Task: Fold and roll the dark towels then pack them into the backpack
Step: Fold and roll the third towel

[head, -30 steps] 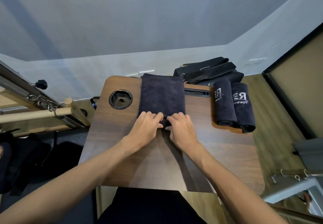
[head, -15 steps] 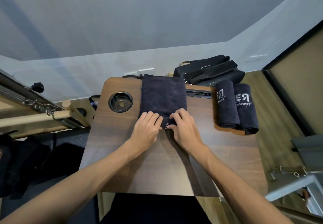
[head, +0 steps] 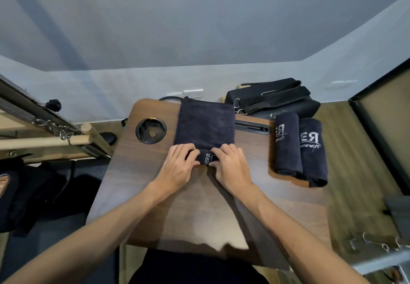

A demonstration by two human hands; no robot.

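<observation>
Your left hand and right hand curl their fingers over the rolled near end of a dark, plush folded towel. It lies on the brown wooden table, just right of the round black cup holder. Its long axis runs straight away from your fingers, both hands equally near.

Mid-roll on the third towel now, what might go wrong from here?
The roll under the left hand and right hand has only just begun; uneven pressure could skew the folded towel. Its far end overhangs the table edge and may snag. The two rolled towels sit by the right edge and could be knocked off.
</observation>
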